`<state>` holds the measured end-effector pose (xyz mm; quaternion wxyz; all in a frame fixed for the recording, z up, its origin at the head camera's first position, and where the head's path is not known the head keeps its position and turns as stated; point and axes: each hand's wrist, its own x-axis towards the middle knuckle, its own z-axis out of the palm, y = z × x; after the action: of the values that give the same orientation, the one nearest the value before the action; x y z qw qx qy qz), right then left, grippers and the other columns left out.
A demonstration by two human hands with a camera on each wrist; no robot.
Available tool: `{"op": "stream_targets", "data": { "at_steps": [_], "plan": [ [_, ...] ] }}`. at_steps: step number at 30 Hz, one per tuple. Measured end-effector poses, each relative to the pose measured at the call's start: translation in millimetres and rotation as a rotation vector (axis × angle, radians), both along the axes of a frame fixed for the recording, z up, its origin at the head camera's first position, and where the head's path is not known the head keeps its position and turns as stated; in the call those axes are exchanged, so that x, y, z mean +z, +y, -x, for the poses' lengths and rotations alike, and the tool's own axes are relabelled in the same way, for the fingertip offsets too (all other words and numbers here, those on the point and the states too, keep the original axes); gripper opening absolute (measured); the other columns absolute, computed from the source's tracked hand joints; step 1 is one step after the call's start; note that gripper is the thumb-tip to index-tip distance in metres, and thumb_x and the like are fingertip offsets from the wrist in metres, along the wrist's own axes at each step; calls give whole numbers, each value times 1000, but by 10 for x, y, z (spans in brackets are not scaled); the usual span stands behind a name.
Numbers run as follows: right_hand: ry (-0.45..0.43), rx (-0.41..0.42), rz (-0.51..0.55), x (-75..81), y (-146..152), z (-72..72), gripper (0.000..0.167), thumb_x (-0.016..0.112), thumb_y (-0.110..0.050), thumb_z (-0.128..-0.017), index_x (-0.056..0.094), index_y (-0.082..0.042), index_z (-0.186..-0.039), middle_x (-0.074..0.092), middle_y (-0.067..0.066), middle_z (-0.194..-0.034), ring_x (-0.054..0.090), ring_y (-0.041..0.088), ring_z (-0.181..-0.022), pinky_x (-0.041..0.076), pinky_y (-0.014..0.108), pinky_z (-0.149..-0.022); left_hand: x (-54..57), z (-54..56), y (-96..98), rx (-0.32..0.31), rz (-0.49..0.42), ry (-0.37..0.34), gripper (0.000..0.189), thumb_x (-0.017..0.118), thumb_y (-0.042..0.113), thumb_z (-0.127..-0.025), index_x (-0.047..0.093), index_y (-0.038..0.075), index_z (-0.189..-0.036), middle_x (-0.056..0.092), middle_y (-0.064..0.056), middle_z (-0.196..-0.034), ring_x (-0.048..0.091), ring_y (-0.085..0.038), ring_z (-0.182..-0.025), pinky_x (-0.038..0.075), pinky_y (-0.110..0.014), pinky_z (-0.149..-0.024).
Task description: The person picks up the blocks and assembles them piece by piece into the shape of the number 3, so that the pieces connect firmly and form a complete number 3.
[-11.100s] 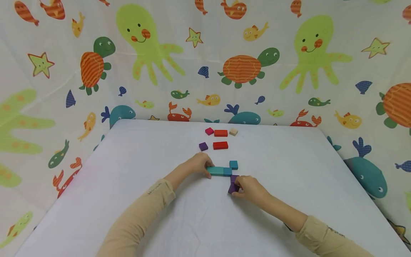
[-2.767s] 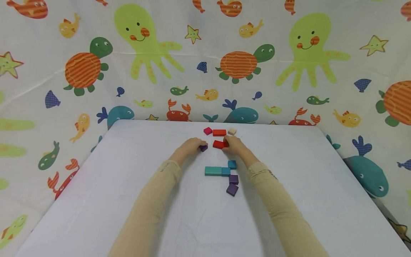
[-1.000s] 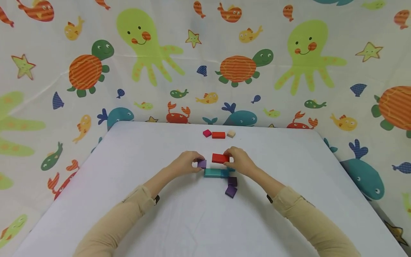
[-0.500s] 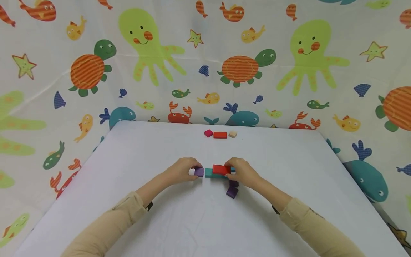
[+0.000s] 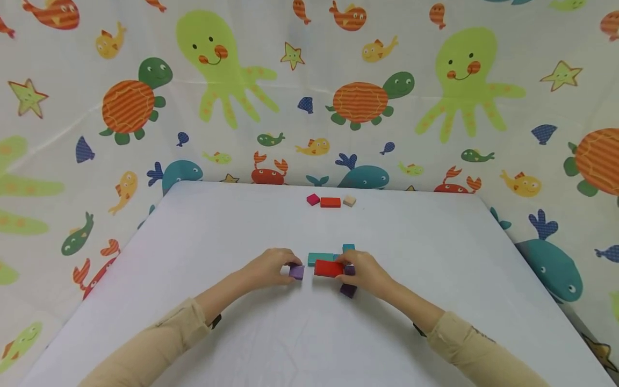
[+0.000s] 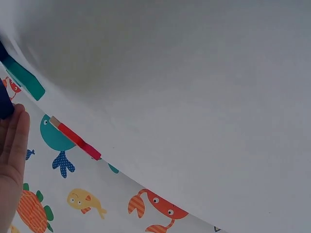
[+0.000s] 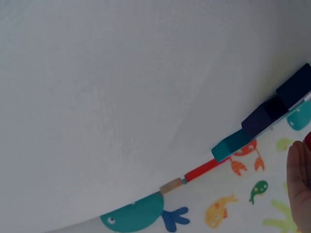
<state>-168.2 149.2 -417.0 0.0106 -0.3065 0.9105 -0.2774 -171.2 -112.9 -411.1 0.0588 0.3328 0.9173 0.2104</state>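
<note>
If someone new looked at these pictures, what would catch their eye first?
Probably the bright red block pinched in the right hand, near the middle of the white table, with a purple block in the left hand beside it. Behind the table, the cloth printed with big green octopuses and turtles also stands out.

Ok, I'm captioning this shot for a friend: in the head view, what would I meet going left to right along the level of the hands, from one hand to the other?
Left hand → light purple block → nearer red block → right hand.
</note>
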Motion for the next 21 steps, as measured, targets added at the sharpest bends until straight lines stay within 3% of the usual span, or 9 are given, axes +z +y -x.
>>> {"op": "stream_targets", "data": {
  "at_steps": [8,14,21],
  "plan": [
    [35,59,-1,-51,-38,-86,30,78,-15,-77,68,-2,-103,67,6,-96,57,19,-87,55,31,-77,-32,-90,-73,-6,17,4,30,74,12,-79,68,4,-108,68,-4,-101,62,-16,-93,53,-31,-84],
    [6,96,-37,-102,-76,-103,26,78,-17,-76,69,-6,-98,66,2,-91,56,14,-86,52,24,-74,-62,-118,-133,-39,3,28,31,77,13,-76,69,2,-104,69,-4,-94,64,-14,-85,53,-26,-77],
    [-33,125,-77,-140,-94,-102,26,79,-18,-76,69,-5,-96,66,1,-89,56,12,-85,51,24,-76,-68,-123,-140,-59,12,32,31,78,13,-76,69,2,-103,70,-5,-95,65,-14,-85,53,-25,-76]
  ]
}}
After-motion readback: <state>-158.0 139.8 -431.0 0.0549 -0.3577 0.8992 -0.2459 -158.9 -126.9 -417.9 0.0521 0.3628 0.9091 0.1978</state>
